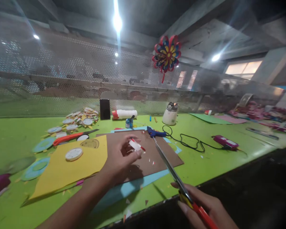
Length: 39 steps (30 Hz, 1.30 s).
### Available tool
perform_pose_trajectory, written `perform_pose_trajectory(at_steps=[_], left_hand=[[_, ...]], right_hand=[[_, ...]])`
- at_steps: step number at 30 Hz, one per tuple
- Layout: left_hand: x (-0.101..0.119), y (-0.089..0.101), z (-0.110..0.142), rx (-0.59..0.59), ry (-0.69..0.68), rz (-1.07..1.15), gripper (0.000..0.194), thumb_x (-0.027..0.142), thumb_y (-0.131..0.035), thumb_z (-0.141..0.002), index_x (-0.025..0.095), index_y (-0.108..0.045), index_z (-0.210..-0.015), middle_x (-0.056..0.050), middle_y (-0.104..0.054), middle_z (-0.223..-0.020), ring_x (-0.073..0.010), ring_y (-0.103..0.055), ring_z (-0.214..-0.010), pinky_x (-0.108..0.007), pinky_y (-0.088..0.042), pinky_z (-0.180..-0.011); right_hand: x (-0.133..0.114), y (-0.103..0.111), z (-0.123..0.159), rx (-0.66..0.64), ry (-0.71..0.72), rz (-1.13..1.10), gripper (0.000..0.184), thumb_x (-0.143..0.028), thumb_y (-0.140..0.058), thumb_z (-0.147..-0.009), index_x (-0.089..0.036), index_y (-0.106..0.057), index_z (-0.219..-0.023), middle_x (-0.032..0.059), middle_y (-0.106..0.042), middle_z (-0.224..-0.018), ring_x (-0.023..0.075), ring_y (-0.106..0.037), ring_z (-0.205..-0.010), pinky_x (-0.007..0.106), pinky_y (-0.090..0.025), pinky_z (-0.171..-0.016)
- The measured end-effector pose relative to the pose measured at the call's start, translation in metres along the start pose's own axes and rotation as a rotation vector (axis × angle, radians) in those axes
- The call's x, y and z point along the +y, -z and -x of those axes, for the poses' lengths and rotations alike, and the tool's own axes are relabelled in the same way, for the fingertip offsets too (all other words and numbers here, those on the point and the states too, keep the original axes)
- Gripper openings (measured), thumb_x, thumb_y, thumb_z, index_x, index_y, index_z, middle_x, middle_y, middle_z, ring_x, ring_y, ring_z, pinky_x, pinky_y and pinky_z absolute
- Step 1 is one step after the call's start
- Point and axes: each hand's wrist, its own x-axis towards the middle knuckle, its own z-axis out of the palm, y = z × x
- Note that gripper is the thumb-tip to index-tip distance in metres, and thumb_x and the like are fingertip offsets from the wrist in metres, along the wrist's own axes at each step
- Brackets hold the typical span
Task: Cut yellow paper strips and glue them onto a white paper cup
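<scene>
Over a brown sheet (pixel 143 171), my left hand (pixel 124 152) pinches a small white paper piece with red edges (pixel 135 145). My right hand (pixel 205 200), low at the table's front edge, is closed on a pair of scissors (pixel 170 168) with long metal blades and a red and yellow handle. The blades point up and away and look nearly together. Their tip ends close to a blue glue gun (pixel 156 132) at the sheet's far edge. Tiny red and white scraps lie on the brown sheet between the two hands.
Left lie yellow paper (pixel 71 175), a white round disc (pixel 73 154), an orange-handled cutting tool (pixel 69 137) and a pile of paper discs (pixel 83 117). A phone (pixel 105 109), bottle (pixel 125 114) and white container (pixel 170 114) stand behind. A black cord (pixel 190 143) crosses the right side.
</scene>
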Motion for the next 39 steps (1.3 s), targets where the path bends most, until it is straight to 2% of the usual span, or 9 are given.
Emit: perform_pose_trajectory(at_steps=[4,7,10,13,20,25,31,35,39], left_hand=[[-0.016,0.001,-0.006,0.045,0.13,-0.028,0.028,0.026,-0.065,-0.07,0.017,-0.05,-0.092,-0.002,-0.06,-0.077,-0.0132,-0.057,-0.066,-0.03,-0.049,-0.064],[-0.025,0.003,-0.008,0.009,0.191,-0.016,0.027,0.025,-0.067,-0.069,0.018,-0.048,-0.088,-0.003,-0.06,-0.076,-0.0135,-0.058,-0.065,-0.025,-0.046,-0.057],[-0.022,0.003,-0.007,-0.025,0.29,0.08,0.028,0.028,-0.066,-0.072,0.02,-0.046,-0.09,-0.004,-0.061,-0.078,-0.0135,-0.059,-0.061,-0.025,-0.045,-0.053],[-0.015,0.002,-0.004,-0.029,0.305,0.167,0.028,0.031,-0.065,-0.073,0.021,-0.045,-0.09,-0.005,-0.062,-0.083,-0.0144,-0.061,-0.065,-0.025,-0.046,-0.055],[-0.014,-0.002,-0.003,-0.001,0.2,0.195,0.029,0.029,-0.07,-0.07,0.02,-0.047,-0.086,-0.007,-0.061,-0.096,-0.015,-0.061,-0.074,-0.028,-0.049,-0.065],[-0.019,-0.004,-0.003,0.006,0.121,0.237,0.034,0.032,-0.072,-0.068,0.02,-0.047,-0.088,-0.004,-0.062,-0.088,-0.0159,-0.061,-0.074,-0.03,-0.049,-0.066],[-0.013,0.001,-0.005,-0.009,0.135,0.22,0.036,0.032,-0.072,-0.069,0.02,-0.048,-0.092,-0.004,-0.062,-0.085,-0.0159,-0.062,-0.074,-0.03,-0.049,-0.069],[-0.01,0.005,-0.008,0.044,0.178,0.169,0.032,0.035,-0.067,-0.074,0.02,-0.049,-0.094,-0.002,-0.061,-0.082,-0.0133,-0.061,-0.067,-0.027,-0.048,-0.062],[-0.012,0.009,-0.012,0.121,0.148,0.017,0.033,0.036,-0.067,-0.074,0.019,-0.048,-0.094,-0.002,-0.062,-0.078,-0.0151,-0.062,-0.068,-0.027,-0.049,-0.06]], right_hand=[[0.011,-0.013,-0.01,0.101,0.017,0.023,0.031,-0.026,-0.052,-0.081,-0.015,-0.065,-0.108,0.0043,-0.07,-0.078,0.018,-0.067,-0.069,0.021,-0.052,-0.067],[0.012,-0.016,-0.022,0.213,0.062,0.048,0.029,-0.027,-0.055,-0.078,-0.017,-0.067,-0.103,0.0043,-0.07,-0.076,0.018,-0.065,-0.063,0.022,-0.052,-0.06],[0.005,-0.013,-0.041,0.292,0.063,0.046,0.031,-0.03,-0.056,-0.077,-0.015,-0.068,-0.101,0.0036,-0.067,-0.069,0.0171,-0.061,-0.055,0.025,-0.05,-0.057],[-0.001,-0.01,-0.064,0.315,0.039,-0.028,0.035,-0.031,-0.06,-0.073,-0.011,-0.068,-0.1,0.002,-0.06,-0.059,0.0162,-0.054,-0.051,0.028,-0.048,-0.055],[-0.016,-0.015,-0.096,0.207,0.057,-0.24,0.045,-0.041,-0.056,-0.08,-0.011,-0.057,-0.114,0.0001,-0.058,-0.06,0.0153,-0.055,-0.052,0.027,-0.048,-0.051],[-0.035,-0.016,-0.119,0.175,0.039,-0.322,0.046,-0.042,-0.062,-0.077,-0.011,-0.057,-0.112,0.0026,-0.062,-0.072,0.0158,-0.059,-0.058,0.027,-0.049,-0.053],[-0.056,-0.017,-0.138,0.147,-0.06,-0.34,0.043,-0.039,-0.07,-0.07,-0.016,-0.061,-0.107,0.0071,-0.071,-0.085,0.0242,-0.067,-0.081,0.03,-0.053,-0.063],[-0.061,-0.016,-0.142,0.132,-0.072,-0.338,0.041,-0.041,-0.065,-0.075,-0.019,-0.062,-0.109,0.0074,-0.071,-0.099,0.0253,-0.066,-0.092,0.03,-0.053,-0.07],[-0.065,-0.009,-0.146,0.072,-0.174,-0.281,0.044,-0.034,-0.066,-0.074,-0.021,-0.06,-0.115,0.0059,-0.072,-0.094,0.0246,-0.067,-0.087,0.027,-0.052,-0.063]])
